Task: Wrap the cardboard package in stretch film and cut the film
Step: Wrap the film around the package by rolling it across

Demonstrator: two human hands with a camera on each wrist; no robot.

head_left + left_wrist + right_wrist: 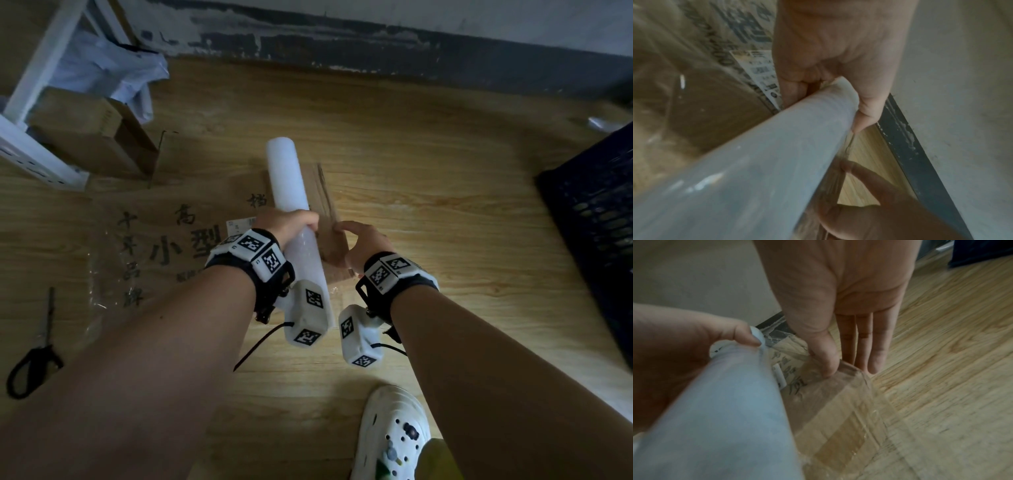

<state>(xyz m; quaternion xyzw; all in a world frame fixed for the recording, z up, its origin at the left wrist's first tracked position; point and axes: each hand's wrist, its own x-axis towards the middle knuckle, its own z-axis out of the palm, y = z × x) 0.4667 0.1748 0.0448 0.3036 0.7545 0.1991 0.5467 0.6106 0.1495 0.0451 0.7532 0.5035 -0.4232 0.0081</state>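
Note:
A flat cardboard package (164, 240) printed with dark characters lies on the wooden floor, with clear film over it. My left hand (291, 221) grips a white stretch film roll (284, 171) around its middle and holds it slanted above the package's right end. In the left wrist view my left hand (838, 56) wraps the roll (756, 162). My right hand (363, 240) rests on the package's right corner. In the right wrist view its thumb (826, 363) presses the film onto the package (828, 410), and its fingers (873, 350) hang straight past the edge.
Black scissors (34, 356) lie on the floor at the left. A dark plastic crate (596, 222) stands at the right. A cardboard box (96, 137) and a white frame (34, 85) sit at the back left by the wall. My white shoe (394, 428) is near the bottom.

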